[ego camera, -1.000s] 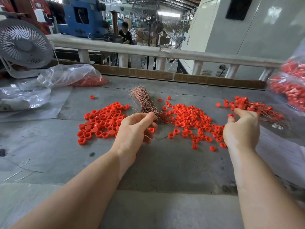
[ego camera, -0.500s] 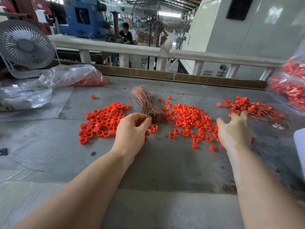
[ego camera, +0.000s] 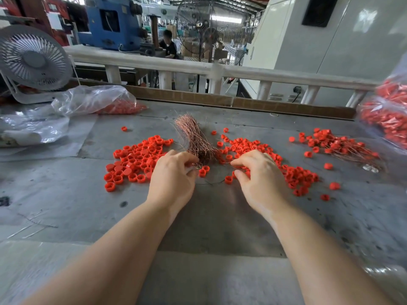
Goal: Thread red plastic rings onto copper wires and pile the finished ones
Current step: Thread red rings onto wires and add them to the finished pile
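A bundle of copper wires (ego camera: 193, 135) lies at the middle of the grey table (ego camera: 66, 194). My left hand (ego camera: 174, 177) pinches a copper wire at the bundle's near end. A thin wire (ego camera: 209, 183) curves on the table between my hands. Loose red rings lie in a left pile (ego camera: 136, 159) and a middle pile (ego camera: 253, 145). My right hand (ego camera: 262, 177) hovers over the middle pile with fingers loosely curled, thumb and forefinger apart, nothing seen between them. The finished pile (ego camera: 337, 146) of ringed wires lies at the right.
A clear bag of red rings (ego camera: 99, 102) lies at the back left below a white fan (ego camera: 33, 60). Another bag of finished pieces (ego camera: 387, 119) stands at the right edge. A white rail (ego camera: 220, 70) and a wooden strip (ego camera: 275, 106) bound the far side.
My right hand has come back left from the finished pile to the middle ring pile. My left hand has stayed at the near end of the wire bundle.
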{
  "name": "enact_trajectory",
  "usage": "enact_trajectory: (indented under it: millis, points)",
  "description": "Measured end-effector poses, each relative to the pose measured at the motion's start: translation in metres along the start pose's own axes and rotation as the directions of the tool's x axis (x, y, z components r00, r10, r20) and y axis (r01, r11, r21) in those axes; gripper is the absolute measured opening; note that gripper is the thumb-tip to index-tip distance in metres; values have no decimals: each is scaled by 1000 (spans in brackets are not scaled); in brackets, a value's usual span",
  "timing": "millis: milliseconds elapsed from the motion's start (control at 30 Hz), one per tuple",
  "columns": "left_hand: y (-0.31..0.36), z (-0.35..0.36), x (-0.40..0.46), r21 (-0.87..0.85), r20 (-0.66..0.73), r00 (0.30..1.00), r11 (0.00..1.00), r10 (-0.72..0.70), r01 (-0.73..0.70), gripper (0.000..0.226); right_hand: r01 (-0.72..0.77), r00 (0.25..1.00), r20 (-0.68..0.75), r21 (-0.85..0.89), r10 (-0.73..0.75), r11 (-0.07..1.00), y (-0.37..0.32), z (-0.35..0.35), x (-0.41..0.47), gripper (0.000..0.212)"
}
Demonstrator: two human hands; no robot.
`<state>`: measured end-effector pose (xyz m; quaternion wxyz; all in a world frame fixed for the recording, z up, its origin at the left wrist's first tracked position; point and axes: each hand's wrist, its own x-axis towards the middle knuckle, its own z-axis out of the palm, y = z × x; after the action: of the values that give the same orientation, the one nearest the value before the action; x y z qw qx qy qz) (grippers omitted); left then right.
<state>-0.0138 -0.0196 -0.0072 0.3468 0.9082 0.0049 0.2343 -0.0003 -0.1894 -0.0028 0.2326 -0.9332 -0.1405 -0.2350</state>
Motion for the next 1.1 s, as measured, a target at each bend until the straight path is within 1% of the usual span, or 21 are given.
enact_trajectory:
  millis: [67, 167, 267, 433, 500, 600, 733, 833, 900, 1000, 1100]
  points:
    - [2, 1, -3, 69, 70, 996, 996, 59, -64, 22, -4, 1000, 20, 18, 4, 1000, 0, 0, -1, 16]
    - [4, 2, -4, 65, 120, 988, 992, 96, -104, 18, -24, 999, 27, 42, 23, 999, 0, -1, -2, 15]
    - [4, 1, -1, -2, 60, 997, 999, 46, -46, 13, -27, 999, 33, 48, 26, 998, -1, -1, -2, 14]
    - [0, -4, 2, 18, -42, 999, 1000, -18, 19, 15, -28, 999, 30, 60, 26, 998, -1, -1, -2, 13]
    - [-2, -5, 3, 33, -50, 998, 998, -45, 46, 14, -25, 999, 34, 58, 23, 998, -1, -1, -2, 13]
    - [-2, -5, 3, 32, -35, 999, 999, -39, 40, 14, -24, 999, 47, 50, 22, 998, -1, 0, -2, 12]
    - [1, -2, 3, -20, 23, 1000, 1000, 3, -2, 17, -22, 998, 55, 48, 19, 999, -1, -1, -3, 12]
    - [1, -2, 2, -81, 42, 999, 997, -11, 14, 18, -22, 998, 58, 51, 19, 998, -1, -1, -3, 12]
    - [2, -2, 3, -122, 18, 1000, 992, -24, 26, 17, -22, 998, 59, 54, 19, 998, -2, -1, -3, 12]
    - [2, -5, 6, -163, -57, 998, 986, -31, 22, 12, -25, 998, 57, 63, 22, 998, -2, -2, -3, 12]
    - [-1, -7, 7, -133, -93, 995, 991, -45, 32, 7, -27, 998, 62, 64, 23, 998, -2, -1, -3, 12]
